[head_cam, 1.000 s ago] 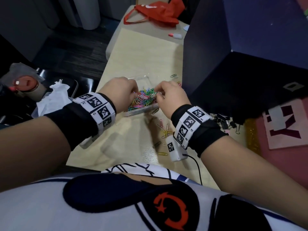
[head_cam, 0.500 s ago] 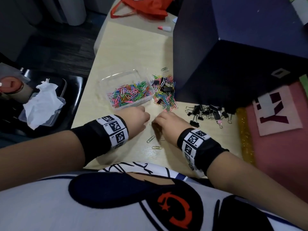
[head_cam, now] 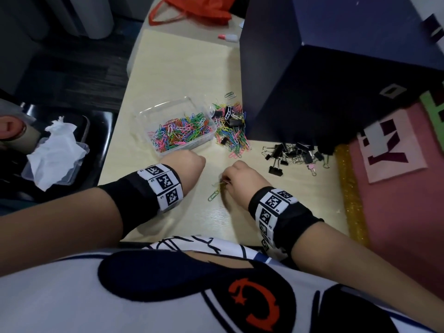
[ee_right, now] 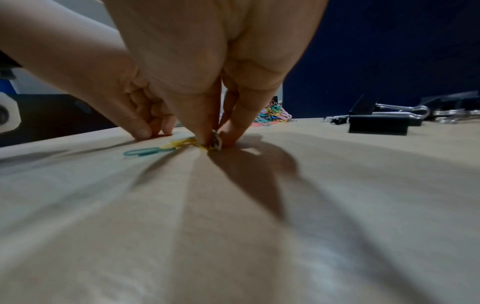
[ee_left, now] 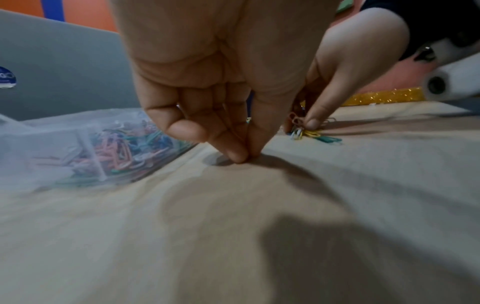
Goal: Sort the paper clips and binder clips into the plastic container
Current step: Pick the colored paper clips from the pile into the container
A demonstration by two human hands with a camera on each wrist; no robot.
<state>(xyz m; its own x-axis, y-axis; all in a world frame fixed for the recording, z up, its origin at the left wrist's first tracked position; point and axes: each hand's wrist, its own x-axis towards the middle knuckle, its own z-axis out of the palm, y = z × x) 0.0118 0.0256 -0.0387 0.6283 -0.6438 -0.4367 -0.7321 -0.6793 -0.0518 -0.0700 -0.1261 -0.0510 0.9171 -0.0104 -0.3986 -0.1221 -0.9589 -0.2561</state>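
Observation:
A clear plastic container (head_cam: 168, 105) (ee_left: 78, 123) on the beige table holds many coloured paper clips. To its right lies a mixed pile of paper clips and black binder clips (head_cam: 231, 133) (ee_right: 272, 115). More binder clips (head_cam: 293, 152) (ee_right: 376, 123) lie further right. My right hand (head_cam: 224, 181) (ee_right: 215, 144) pinches a small bunch of yellow and white paper clips against the table. A teal clip (head_cam: 213, 195) (ee_right: 141, 152) lies loose beside it. My left hand (head_cam: 189, 162) (ee_left: 241, 158) has thumb and forefinger pressed together on the tabletop just in front of the container, with nothing visible between them.
A tall dark blue box (head_cam: 312, 80) stands right behind the mixed pile. A pink mat (head_cam: 396, 200) with a gold glitter strip (head_cam: 348, 188) borders the table's right side. A tray with white tissue (head_cam: 55, 145) sits off the left edge. A red bag (head_cam: 192, 8) lies at the far end.
Both hands have come back from over the container to the near part of the table. The right hand now pinches loose clips there, and the left has settled fingertips-down on the table.

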